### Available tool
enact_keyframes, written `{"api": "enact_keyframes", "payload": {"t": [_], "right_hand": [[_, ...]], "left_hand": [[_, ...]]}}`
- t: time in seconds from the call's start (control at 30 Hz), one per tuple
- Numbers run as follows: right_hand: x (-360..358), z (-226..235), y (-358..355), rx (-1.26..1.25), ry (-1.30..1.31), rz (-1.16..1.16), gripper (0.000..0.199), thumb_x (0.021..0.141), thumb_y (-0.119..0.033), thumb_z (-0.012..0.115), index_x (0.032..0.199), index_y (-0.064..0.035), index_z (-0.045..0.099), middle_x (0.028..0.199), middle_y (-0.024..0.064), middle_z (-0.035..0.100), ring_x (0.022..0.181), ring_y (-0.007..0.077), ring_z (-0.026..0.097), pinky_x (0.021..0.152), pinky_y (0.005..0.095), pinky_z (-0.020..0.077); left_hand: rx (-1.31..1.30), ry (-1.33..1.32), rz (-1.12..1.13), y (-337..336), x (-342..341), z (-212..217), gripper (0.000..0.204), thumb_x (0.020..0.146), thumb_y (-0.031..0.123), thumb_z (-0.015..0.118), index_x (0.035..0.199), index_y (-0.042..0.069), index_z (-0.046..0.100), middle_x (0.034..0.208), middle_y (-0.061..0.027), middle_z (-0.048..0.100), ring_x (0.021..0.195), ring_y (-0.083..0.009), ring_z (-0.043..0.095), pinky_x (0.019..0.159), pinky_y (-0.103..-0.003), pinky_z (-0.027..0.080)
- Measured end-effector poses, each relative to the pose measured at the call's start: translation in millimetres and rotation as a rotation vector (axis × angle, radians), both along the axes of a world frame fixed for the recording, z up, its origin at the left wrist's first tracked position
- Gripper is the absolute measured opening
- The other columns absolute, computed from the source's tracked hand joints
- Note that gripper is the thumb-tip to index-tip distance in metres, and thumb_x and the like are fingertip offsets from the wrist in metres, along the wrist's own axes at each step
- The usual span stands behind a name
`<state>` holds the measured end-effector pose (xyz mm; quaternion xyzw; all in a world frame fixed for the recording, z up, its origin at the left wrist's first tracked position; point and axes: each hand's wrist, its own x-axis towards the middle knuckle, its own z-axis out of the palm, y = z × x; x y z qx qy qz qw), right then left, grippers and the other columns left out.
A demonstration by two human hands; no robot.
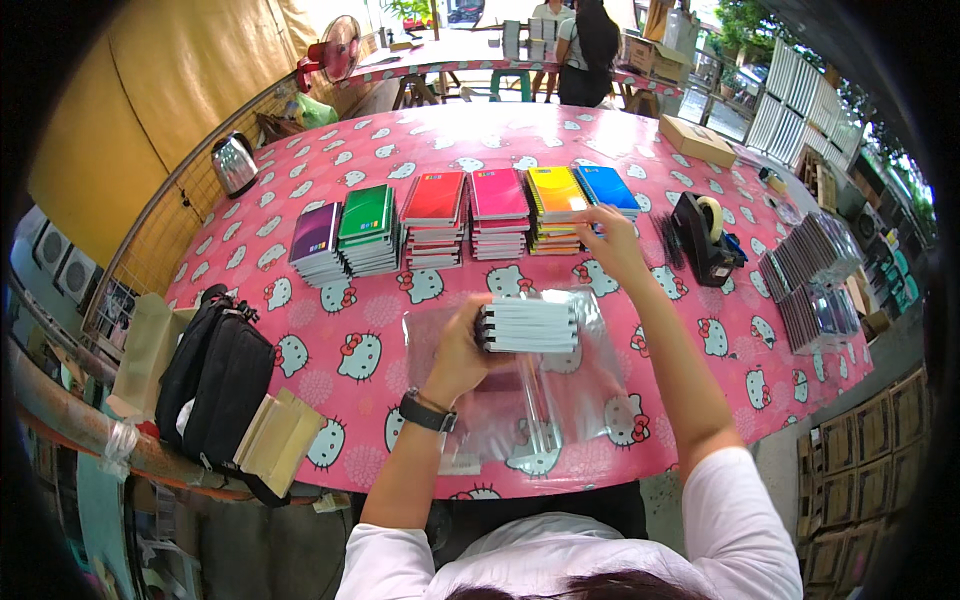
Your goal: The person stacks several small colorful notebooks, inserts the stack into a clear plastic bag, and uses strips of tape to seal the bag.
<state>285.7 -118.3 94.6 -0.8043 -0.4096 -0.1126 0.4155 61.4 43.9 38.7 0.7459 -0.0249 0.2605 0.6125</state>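
Note:
My left hand (459, 352) is wrapped round a small stack of spiral notebooks (530, 326), their white page edges and dark coils facing up. Beneath it, clear plastic sleeves (500, 415) lie on the table. My right hand (612, 245) reaches to the right edge of the yellow notebook stack (555, 197), thumb and fingers bent round the corner of an upper notebook. Beside it stands the blue notebook stack (605, 185), partly hidden by that hand. Leftward in the row are pink (498, 195), red (434, 197), green (367, 213) and purple (316, 230) notebook stacks.
A tape dispenser (706, 238) stands right of the row, with wrapped notebook packs (812, 270) beyond. A black bag (215, 380) and open carton (280, 440) sit left. Farther back are a kettle (235, 165), a flat box (697, 141) and people (588, 50) at another table.

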Motion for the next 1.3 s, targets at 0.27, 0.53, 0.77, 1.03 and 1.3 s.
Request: {"api": "enact_keyframes", "payload": {"t": [0.27,0.53,0.77,1.03,1.3], "right_hand": [[64,-3,71,-0.552,-0.421,-0.123,0.038,0.075,-0.034,0.069,0.103,-0.0095,0.059,0.097,0.015,0.061,0.101,0.0345,0.056,0.097,0.0413,0.0394],[76,8,60,-0.596,-0.447,0.06,0.04,0.086,-0.023,0.058,0.125,-0.0184,0.051,0.101,0.0161,0.064,0.097,0.033,0.06,0.081,0.0427,0.0479],[69,31,27,-0.216,-0.4,-0.062,0.027,0.083,-0.01,0.056,0.11,-0.0102,0.062,0.089,0.0153,0.067,0.08,0.0269,0.066,0.07,0.0367,0.0511],[-34,16,-3,0.592,0.686,0.154,0.027,0.085,-0.008,0.06,0.111,-0.0024,0.056,0.082,0.0006,0.061,0.069,0.0089,0.059,0.062,0.0225,0.0501],[-101,17,-20,0.261,0.948,0.167,0.028,0.081,-0.009,0.065,0.105,-0.0007,0.055,0.077,0.0019,0.06,0.062,0.0058,0.056,0.048,0.0185,0.0447]], "left_hand": [[0.011,-0.001,-0.222,-8,0,-25,0.052,0.06,-0.003,0.078,0.105,0.008,0.053,0.101,-0.0027,0.059,0.102,-0.0159,0.056,0.096,-0.033,0.04],[0.453,-0.421,0.254,-7,6,-20,0.046,0.06,-0.001,0.072,0.101,0.01,0.056,0.106,-0.0059,0.054,0.115,-0.0302,0.048,0.108,-0.053,0.025],[0.424,-0.383,0.296,-10,5,-21,0.049,0.059,0.002,0.074,0.104,0.011,0.057,0.105,-0.0067,0.054,0.113,-0.0298,0.049,0.108,-0.052,0.026],[0.557,-0.465,0.408,-18,8,-27,0.05,0.058,-0.004,0.068,0.103,0.012,0.053,0.104,-0.0061,0.053,0.108,-0.0289,0.05,0.106,-0.052,0.029],[0.61,-0.52,0.532,-22,3,-25,0.057,0.054,-0.003,0.072,0.105,0.015,0.053,0.102,-0.0034,0.051,0.104,-0.0258,0.049,0.103,-0.05,0.033]]}}
